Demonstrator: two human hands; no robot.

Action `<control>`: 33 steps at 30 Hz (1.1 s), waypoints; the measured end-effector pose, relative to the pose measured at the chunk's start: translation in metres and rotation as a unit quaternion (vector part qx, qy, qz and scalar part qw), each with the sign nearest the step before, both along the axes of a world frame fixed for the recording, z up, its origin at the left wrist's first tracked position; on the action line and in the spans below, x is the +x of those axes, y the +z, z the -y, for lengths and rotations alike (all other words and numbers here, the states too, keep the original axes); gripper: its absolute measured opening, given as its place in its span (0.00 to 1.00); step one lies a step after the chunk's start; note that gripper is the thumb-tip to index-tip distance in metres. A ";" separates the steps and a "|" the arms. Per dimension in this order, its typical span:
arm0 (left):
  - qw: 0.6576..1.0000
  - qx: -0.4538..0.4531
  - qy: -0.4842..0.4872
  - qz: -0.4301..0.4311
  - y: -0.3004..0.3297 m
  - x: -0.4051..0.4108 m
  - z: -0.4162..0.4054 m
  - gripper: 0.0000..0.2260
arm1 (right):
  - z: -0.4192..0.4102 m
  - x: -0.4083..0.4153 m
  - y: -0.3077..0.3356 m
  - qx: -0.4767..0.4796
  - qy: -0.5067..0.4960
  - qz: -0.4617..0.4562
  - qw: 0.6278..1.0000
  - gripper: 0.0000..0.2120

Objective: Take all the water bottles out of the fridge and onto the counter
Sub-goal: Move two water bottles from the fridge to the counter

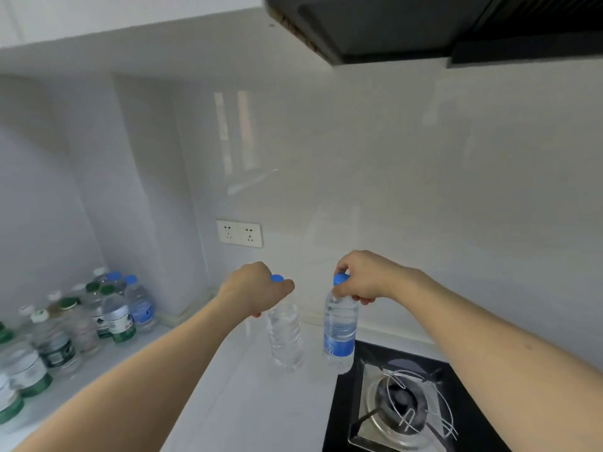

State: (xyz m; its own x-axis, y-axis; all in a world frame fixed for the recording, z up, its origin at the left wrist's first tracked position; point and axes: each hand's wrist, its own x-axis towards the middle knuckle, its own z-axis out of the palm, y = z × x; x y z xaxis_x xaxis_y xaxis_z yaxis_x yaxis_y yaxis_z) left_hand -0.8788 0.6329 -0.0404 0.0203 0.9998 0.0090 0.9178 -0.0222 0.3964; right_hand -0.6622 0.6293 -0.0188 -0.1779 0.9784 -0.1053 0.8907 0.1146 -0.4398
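My left hand [257,288] grips the neck of a clear water bottle [285,337] with a blue cap and no label, held upright over the white counter [248,402]. My right hand [365,278] grips the blue-capped neck of a second water bottle [339,334] with a blue label, upright beside the first, its base near the stove's left edge. Whether either base touches the counter I cannot tell. Several more water bottles [81,324], with green, white and blue caps, stand grouped on the counter at the left. The fridge is out of view.
A black gas stove [404,402] with a wire pan support sits at the lower right. A double wall socket [239,233] is on the tiled wall behind. A dark range hood [424,24] hangs at the top right.
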 end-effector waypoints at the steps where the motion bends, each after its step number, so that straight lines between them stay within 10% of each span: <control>1: 1.000 0.000 0.011 -0.002 -0.001 -0.011 -0.008 0.17 | -0.011 -0.010 -0.001 0.006 0.008 0.000 1.000 0.08; 33: 0.984 -0.073 0.156 -0.049 -0.143 -0.478 -0.160 0.17 | -0.262 -0.520 -0.142 -0.043 0.318 0.061 0.945 0.12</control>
State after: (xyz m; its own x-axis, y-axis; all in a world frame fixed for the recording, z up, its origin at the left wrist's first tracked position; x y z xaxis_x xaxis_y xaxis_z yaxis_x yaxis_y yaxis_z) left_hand -1.3566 0.7928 -0.1833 -0.2946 0.9477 -0.1224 0.9044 0.3179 0.2845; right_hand -1.1823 0.8914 -0.1605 -0.7079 0.6651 -0.2376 0.6990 0.6115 -0.3707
